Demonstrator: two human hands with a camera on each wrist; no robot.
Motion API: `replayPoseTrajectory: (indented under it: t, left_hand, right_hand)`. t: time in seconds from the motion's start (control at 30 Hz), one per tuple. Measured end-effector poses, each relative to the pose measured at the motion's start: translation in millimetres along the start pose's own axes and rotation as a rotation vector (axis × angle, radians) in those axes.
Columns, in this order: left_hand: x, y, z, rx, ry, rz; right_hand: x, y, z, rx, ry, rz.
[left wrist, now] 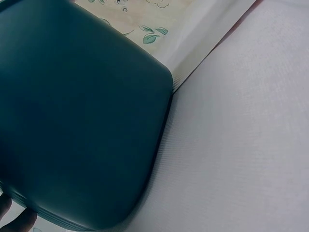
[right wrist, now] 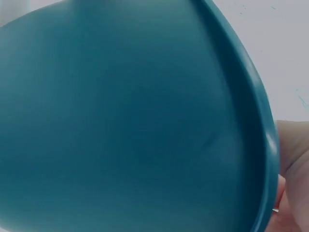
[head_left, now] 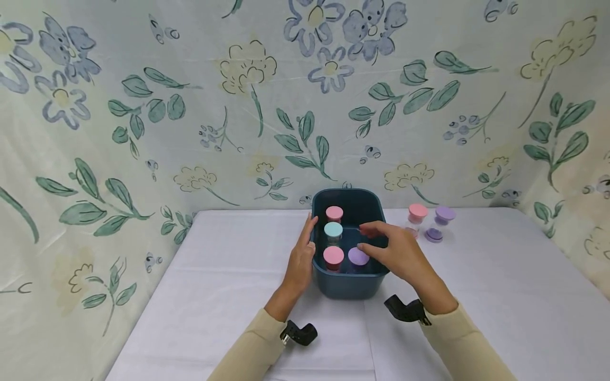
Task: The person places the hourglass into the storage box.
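A dark teal bin (head_left: 350, 288) stands on the table with several small lidded jars inside. My left hand (head_left: 299, 264) rests along its left side, fingers fairly straight; two of its fingertips (left wrist: 21, 222) show at the bin's edge in the left wrist view. Reaching over the right rim, my right hand (head_left: 400, 248) has thumb and fingers apart. Its thumb tip is at the purple-lidded jar (head_left: 358, 256), and I cannot tell whether they touch. Beside that jar are a pink-lidded jar (head_left: 333, 256), a light-blue-lidded jar (head_left: 333, 231) and another pink-lidded jar (head_left: 334, 213).
Right of the bin, a clear jar with a coral-pink lid (head_left: 417, 212) and one with a purple lid (head_left: 445, 214) stand on the white-covered table (head_left: 229, 275). Behind hangs a floral curtain (head_left: 267, 132). The bin's wall (right wrist: 120, 121) fills most of the right wrist view.
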State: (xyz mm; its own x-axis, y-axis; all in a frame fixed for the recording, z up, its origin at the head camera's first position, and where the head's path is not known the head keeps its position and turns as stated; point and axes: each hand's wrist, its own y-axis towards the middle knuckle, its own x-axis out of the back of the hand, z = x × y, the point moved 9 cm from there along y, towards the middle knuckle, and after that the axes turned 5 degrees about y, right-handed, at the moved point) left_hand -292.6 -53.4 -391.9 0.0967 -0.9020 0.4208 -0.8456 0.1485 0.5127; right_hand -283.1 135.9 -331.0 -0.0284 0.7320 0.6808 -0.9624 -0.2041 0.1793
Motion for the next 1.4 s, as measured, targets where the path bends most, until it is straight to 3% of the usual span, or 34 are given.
replayPoseTrajectory:
  t: [0.23, 0.7, 1.1, 1.4]
  left_hand:
    - [1.5, -0.2, 2.8, -0.002, -0.008, -0.009]
    - [0.8, 3.7, 4.3, -0.014, 0.0, -0.006]
    - [-1.2, 5.9, 3.7, -0.031, -0.027, 0.017]
    - [-0.1, 5.0, 5.7, -0.016, -0.011, 0.015]
  right_hand:
    - [15, 7.2, -4, 0.048, 0.025, -0.069]
    - [43, 19.5, -19, 0.069, 0.114, -0.185]
    - [75, 25.3, -51, -0.073, 0.159, -0.345]
    - [81, 36.7, -72, -0.136, 0.195, -0.397]
